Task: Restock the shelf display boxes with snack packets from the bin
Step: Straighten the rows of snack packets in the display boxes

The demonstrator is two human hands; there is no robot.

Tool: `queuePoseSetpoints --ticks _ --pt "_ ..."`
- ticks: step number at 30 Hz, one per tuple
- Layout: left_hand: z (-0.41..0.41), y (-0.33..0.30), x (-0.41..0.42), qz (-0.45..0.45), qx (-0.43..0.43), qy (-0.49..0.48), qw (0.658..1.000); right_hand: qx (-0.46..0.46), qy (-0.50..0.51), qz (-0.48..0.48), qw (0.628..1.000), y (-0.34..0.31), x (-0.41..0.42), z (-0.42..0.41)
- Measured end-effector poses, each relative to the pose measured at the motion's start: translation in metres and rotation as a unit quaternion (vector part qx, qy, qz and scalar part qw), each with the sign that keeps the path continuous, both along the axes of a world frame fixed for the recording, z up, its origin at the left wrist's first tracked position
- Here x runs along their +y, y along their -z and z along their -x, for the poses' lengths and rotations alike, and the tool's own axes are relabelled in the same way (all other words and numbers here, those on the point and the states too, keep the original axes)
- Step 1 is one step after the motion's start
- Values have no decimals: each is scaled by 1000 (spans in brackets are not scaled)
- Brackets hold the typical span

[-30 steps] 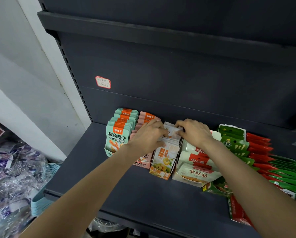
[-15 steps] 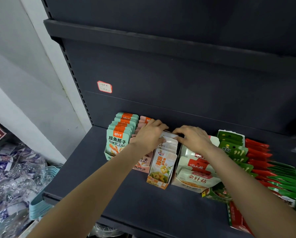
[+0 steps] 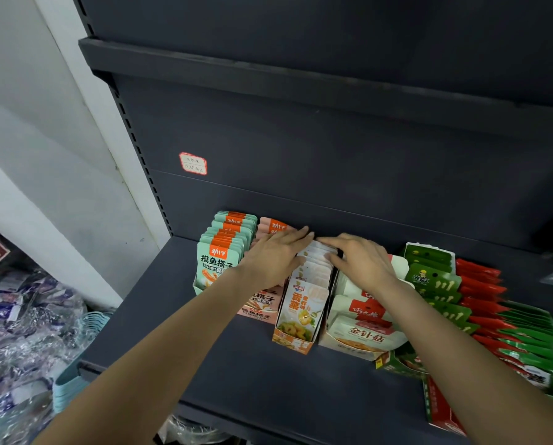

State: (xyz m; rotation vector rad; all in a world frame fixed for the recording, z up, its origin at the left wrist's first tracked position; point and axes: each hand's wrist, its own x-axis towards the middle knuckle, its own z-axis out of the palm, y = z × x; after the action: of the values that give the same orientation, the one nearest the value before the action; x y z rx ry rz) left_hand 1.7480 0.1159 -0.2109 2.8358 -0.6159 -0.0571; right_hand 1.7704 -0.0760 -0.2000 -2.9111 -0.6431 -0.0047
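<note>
An orange display box stands on the dark shelf, filled with a row of white and yellow snack packets. My left hand lies flat on the left side of that row, fingers straight and reaching to its back end. My right hand lies flat on the right side, fingers straight, its fingertips meeting the left hand's at the rear packets. A teal packet box and a pink packet box stand to the left. A white and red box stands to the right.
Green packets and red packets fill boxes at the far right. An upper shelf overhangs. A price sticker is on the back panel. Plastic-wrapped goods and a stack of light blue baskets sit lower left.
Both hands went from curled around the rear packets to lying flat with straight fingers along the row. The row now stands more upright and even.
</note>
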Motion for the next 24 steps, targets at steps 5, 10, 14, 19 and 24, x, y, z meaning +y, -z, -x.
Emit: queuePoseSetpoints --ticks 5,10,14,19,24 --pt "15 -6 5 88 -23 25 996 -4 0 14 1000 0 0 2" --pt "22 -10 0 20 19 33 999 -2 7 22 1000 -2 1 4" --pt "14 -15 -9 -34 17 24 999 7 13 25 1000 -4 2 3" --pt "17 -17 -12 -76 26 47 996 24 21 42 999 -6 4 3" --pt "27 -15 -1 -50 66 65 994 18 18 47 999 -8 4 5"
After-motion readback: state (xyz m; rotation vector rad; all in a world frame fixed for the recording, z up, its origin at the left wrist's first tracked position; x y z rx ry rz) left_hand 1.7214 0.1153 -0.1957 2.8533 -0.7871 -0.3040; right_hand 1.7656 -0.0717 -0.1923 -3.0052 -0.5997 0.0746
